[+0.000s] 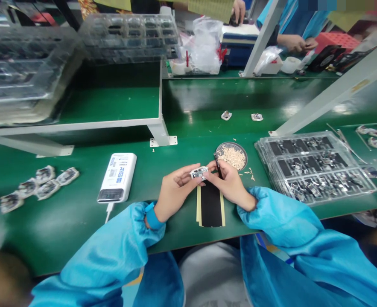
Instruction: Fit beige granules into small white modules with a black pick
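Two hands on one small white part (199,172), held over the far end of a black strip (211,209) with pale yellow edges, on the green table (89,221). Left hand (177,187): thumb and fingertips pinched on the part's left side. Right hand (231,185): thumb and fingertip closed in at the right side, black pen-like tool (218,166) gripped among curled fingers. Working end hidden behind hand; cannot tell if touching anything. Best, judging from this: let left pinch carry the part, grip by the rim only, light pressure, since probably delicate. Work with right fingertips in short, small touches; angle the tool clear of the part's visible face. Turn that face toward the eyes before pressing; avoid pressing blind under the thumb. Mind the dish (246,158) of tiny pale pieces (233,158) just beyond the right hand; easy to knock with a knuckle. Watch loose pieces (251,174) beside it too.
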The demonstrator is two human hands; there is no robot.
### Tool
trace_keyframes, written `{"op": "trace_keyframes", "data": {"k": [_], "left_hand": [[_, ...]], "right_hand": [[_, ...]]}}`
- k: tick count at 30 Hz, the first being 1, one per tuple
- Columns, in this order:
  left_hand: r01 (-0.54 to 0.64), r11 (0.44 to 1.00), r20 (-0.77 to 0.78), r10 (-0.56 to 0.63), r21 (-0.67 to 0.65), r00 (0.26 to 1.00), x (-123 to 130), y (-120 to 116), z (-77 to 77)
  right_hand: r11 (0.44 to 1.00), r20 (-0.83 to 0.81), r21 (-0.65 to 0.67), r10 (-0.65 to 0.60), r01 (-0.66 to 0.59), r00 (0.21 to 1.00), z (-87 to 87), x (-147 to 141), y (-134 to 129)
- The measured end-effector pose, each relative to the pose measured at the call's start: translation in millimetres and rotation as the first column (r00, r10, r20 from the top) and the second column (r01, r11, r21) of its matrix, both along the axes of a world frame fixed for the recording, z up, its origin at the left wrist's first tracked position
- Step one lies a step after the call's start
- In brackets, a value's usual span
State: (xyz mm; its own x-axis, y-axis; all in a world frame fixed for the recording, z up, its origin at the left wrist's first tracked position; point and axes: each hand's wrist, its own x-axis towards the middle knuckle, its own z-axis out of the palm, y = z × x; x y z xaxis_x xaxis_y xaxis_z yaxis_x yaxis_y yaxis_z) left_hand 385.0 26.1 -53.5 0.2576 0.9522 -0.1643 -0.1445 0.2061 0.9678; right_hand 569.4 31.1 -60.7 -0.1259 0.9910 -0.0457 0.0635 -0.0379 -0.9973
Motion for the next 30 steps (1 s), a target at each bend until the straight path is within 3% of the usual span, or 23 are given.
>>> {"op": "trace_keyframes", "data": {"k": [6,10,14,20,24,30], "left_hand": [[-0.012,0.999,0.030,0.011,0.039,0.999,3,-3,-3.3],[-0.043,0.994,-0.007,0.044,0.102,0.999,5,-5,-5.9],[-0.012,0.989,-0.155,0.034,0.145,0.987,4,-5,-9.2],[0.077,0.918,-0.445,0.114,0.389,0.888,3,-8,-7.7],[-0.005,0.903,-0.399,0.196,0.431,0.896,10,-11,-9.7],[-0.103,0.928,-0.282,0.213,0.359,0.936,23,-16,-15.3]], "right_hand": [[0.994,-0.186,-0.089,0.042,-0.060,0.982,-0.1,-8,-4],[0.996,-0.229,-0.071,0.041,-0.058,0.973,-3.0,-12,-4],[0.998,-0.186,-0.063,-0.013,0.002,0.983,-3.9,-13,-2],[0.999,-0.046,0.007,-0.042,0.043,0.998,-5.5,-12,3],[0.999,-0.046,0.013,-0.035,0.036,0.998,-8.4,-11,8],[1.000,-0.097,0.007,0.012,-0.011,0.995,-14.6,-6,14]]}}
